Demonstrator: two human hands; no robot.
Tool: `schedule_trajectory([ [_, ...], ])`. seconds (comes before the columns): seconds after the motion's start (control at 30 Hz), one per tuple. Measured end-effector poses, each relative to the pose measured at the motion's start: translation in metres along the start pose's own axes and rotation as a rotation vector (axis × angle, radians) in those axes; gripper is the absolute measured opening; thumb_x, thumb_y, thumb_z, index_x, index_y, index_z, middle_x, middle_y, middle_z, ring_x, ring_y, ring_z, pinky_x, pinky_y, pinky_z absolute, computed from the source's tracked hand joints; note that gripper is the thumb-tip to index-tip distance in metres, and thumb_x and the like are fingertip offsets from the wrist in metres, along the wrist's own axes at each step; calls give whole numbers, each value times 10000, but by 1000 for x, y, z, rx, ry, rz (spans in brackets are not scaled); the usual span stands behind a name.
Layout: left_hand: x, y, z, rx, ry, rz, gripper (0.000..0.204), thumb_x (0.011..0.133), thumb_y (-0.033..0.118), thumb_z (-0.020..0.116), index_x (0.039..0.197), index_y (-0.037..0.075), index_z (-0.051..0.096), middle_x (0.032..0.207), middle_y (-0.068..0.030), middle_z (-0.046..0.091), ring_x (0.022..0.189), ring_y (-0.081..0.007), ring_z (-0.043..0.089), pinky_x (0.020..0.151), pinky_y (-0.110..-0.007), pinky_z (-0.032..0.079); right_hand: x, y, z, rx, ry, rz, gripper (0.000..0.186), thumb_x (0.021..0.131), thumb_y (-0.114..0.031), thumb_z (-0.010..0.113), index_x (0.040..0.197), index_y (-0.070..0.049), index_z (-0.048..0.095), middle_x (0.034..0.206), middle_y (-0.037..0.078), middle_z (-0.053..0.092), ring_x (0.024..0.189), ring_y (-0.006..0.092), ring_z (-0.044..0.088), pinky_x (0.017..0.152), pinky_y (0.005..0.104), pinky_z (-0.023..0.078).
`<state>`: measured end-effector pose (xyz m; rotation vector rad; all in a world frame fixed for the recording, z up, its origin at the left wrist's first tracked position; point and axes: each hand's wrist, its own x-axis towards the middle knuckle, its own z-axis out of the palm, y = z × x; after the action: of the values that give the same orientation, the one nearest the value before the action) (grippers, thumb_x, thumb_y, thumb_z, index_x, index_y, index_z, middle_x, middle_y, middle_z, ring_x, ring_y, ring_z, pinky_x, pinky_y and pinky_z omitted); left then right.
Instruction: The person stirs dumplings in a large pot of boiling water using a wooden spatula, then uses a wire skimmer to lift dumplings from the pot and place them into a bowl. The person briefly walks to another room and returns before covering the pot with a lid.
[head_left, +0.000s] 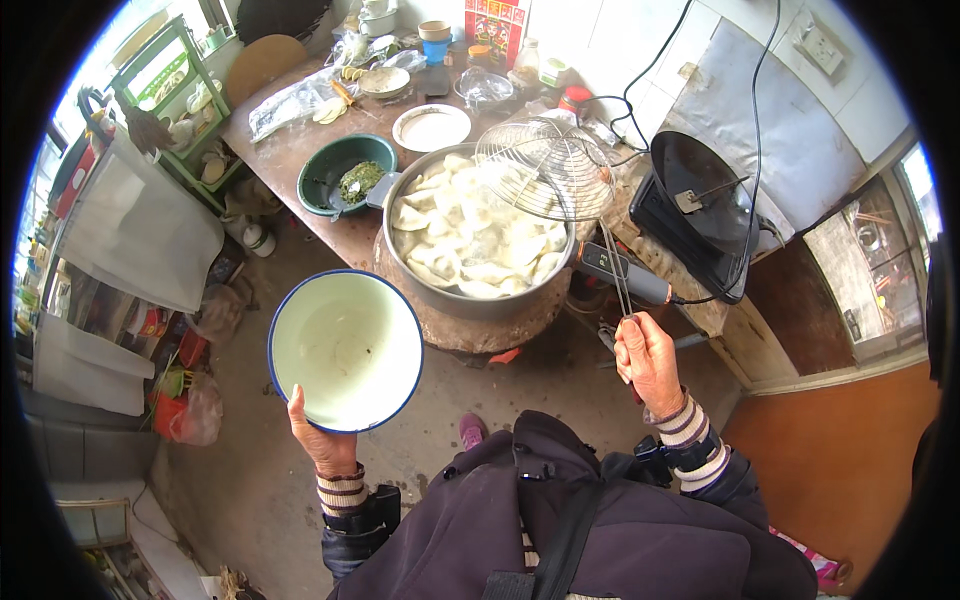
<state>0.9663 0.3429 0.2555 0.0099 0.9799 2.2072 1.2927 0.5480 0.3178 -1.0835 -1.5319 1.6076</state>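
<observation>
In upper centre, pot (455, 299) full of dumplings (470, 235); beside it, basin (318, 182) with chopped greens (360, 182). Left of centre, bowl (345, 350) with dark specks, clamped in left hand (325, 447) (thumb at rim, other fingers hidden). Right fingers closed around skimmer (545, 170). Upper left, brown table (262, 150); below, grey floor (240, 510).

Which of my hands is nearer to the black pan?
Right. Your right hand, holding the wire strainer, is below and left of the black pan in view; your left hand, holding the white bowl, is farther left and lower.
</observation>
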Motion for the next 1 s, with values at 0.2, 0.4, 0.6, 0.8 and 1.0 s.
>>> schedule_trajectory([
  [0.2, 5, 0, -4, 32, -3, -39, 571, 856, 349, 553, 1291, -5, 444, 1249, -120, 536, 1126, -264, 529, 950, -395, 430, -8, 1, 15, 18, 44, -46, 230, 977, -260, 498, 860, -61, 486, 625, -39, 429, 483, 27, 371, 415, 174, 317],
  [0.4, 3, -3, -10, 61, 13, -99, 576, 854, 352, 548, 1294, -5, 440, 1254, -125, 532, 1132, -269, 525, 954, -397, 426, -14, 8, 24, -22, 34, -15, 257, 981, -300, 477, 886, -62, 469, 637, -23, 437, 479, 34, 380, 421, 180, 339],
  [0.6, -3, -8, -15, 80, 11, -170, 582, 848, 350, 554, 1296, -2, 437, 1246, -127, 538, 1124, -271, 533, 948, -392, 432, -14, 13, 33, -62, 90, -55, 214, 975, -241, 503, 881, -49, 501, 614, -41, 436, 497, 30, 375, 443, 181, 325],
  [0.8, -4, -14, -21, 74, 10, -240, 574, 842, 336, 566, 1289, -2, 442, 1238, -127, 543, 1112, -272, 541, 940, -391, 442, -21, 12, 39, 1, 92, 1, 227, 976, -254, 500, 887, -45, 497, 614, -34, 432, 487, 32, 371, 428, 184, 320],
  [1.0, -4, -18, -25, 79, -18, -307, 558, 846, 330, 565, 1279, -3, 451, 1224, -125, 554, 1107, -267, 547, 938, -383, 446, -33, 11, 42, 48, 100, 53, 242, 982, -271, 482, 895, -46, 487, 615, -31, 426, 478, 35, 375, 413, 187, 322],
])
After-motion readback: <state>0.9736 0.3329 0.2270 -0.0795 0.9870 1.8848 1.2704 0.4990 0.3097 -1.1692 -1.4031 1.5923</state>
